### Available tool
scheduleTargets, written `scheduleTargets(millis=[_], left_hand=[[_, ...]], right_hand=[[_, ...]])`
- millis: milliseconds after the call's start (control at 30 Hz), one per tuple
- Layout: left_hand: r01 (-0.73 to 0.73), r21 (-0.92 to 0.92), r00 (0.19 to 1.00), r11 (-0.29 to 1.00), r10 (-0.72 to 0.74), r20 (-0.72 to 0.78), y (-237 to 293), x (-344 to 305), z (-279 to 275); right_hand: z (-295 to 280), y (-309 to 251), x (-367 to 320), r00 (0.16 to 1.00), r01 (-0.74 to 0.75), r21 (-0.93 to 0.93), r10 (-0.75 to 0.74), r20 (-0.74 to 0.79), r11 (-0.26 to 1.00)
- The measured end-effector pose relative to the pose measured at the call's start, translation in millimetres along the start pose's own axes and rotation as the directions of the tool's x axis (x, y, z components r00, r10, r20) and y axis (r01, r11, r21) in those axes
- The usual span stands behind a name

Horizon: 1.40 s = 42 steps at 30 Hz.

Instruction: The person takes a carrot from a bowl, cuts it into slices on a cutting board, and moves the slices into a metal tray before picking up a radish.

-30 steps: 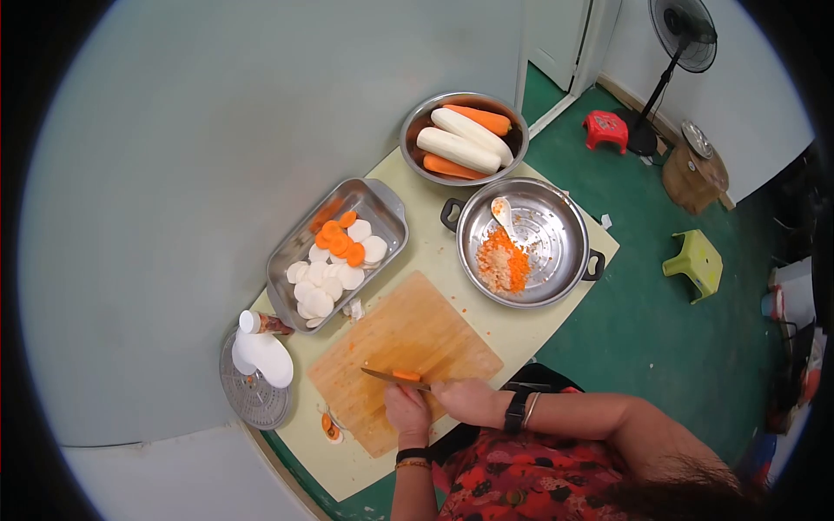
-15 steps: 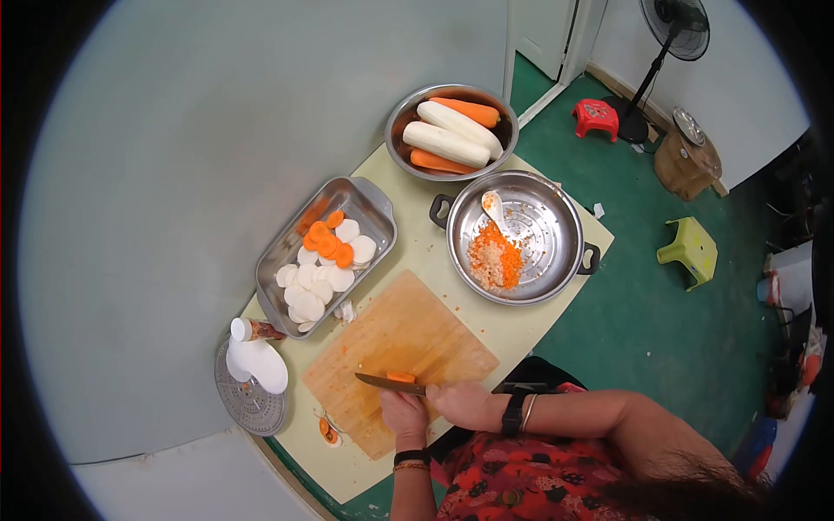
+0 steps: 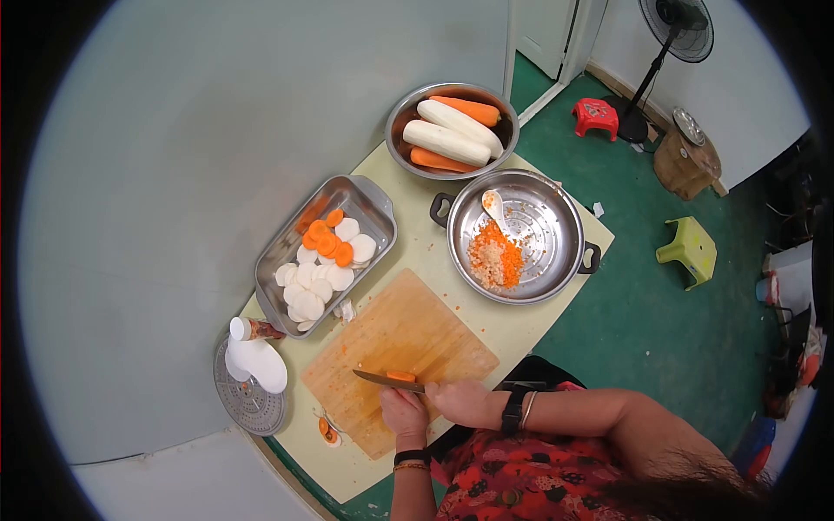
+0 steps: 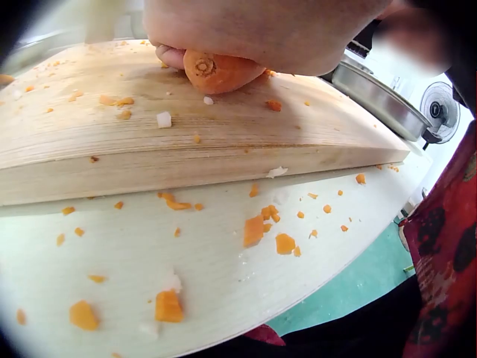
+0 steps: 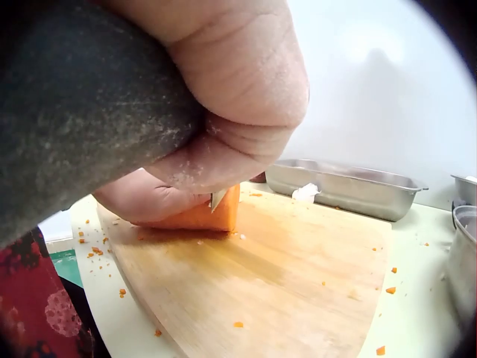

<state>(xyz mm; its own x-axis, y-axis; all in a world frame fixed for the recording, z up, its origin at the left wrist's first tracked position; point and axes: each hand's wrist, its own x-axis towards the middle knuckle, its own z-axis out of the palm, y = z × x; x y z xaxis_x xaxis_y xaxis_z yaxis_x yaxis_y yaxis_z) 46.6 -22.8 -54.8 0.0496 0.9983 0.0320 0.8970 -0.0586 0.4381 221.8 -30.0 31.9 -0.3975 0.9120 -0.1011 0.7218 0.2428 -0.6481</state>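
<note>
On the wooden cutting board (image 3: 408, 334), my left hand (image 3: 404, 412) grips a piece of carrot (image 3: 400, 376) near the board's front part. The carrot's rounded stem end (image 4: 203, 68) pokes out from under that hand in the left wrist view. My right hand (image 3: 460, 403) holds a knife (image 3: 375, 378) by its dark handle (image 5: 82, 112). Its blade lies across the carrot, close beside the left fingers. In the right wrist view the carrot's flat cut face (image 5: 233, 209) shows, while the right fingers hide most of the blade.
A steel tray (image 3: 380, 195) holds white and orange slices. Behind the board stand a two-handled pan (image 3: 556, 252) with chopped bits and a spoon (image 3: 493, 207), and a bowl (image 3: 395, 143) of whole vegetables. A bottle (image 3: 252, 329) stands left; carrot scraps (image 4: 168, 306) litter the table.
The whole head view shifted slightly left and up early on. Both hands, the knife and the carrot keep nearly the same place on the board.
</note>
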Motion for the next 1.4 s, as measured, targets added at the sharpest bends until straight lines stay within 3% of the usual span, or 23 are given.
scheduleTargets(millis=[233,500,700,800,900,1400], left_hand=[[-0.038,0.012,0.999,0.999,0.038,-0.030,3,0,-2],[-0.070,0.060,0.996,0.996,0.072,-0.046,-3,-2,4],[0.002,-0.001,1.000,1.000,-0.002,-0.015,-3,1,3],[0.061,0.095,0.995,0.994,-0.067,0.070,1,2,-1],[-0.024,0.080,0.998,0.997,0.028,-0.049,-3,-2,8],[0.168,0.058,0.986,0.984,-0.169,0.012,-3,4,1]], right_hand=[[-1,-3,-1,1.000,-0.007,0.001,0.007,-0.016,1.000],[-8,2,-6,0.996,-0.039,0.117,0.030,0.080,0.992],[-12,-9,12,0.985,-0.103,0.072,0.092,0.147,0.992],[-15,-7,4,0.984,-0.102,0.108,0.084,0.158,0.989],[-17,-4,4,0.989,-0.072,0.108,0.057,0.139,0.992],[-4,-12,47,0.982,-0.100,0.079,0.085,0.170,0.992]])
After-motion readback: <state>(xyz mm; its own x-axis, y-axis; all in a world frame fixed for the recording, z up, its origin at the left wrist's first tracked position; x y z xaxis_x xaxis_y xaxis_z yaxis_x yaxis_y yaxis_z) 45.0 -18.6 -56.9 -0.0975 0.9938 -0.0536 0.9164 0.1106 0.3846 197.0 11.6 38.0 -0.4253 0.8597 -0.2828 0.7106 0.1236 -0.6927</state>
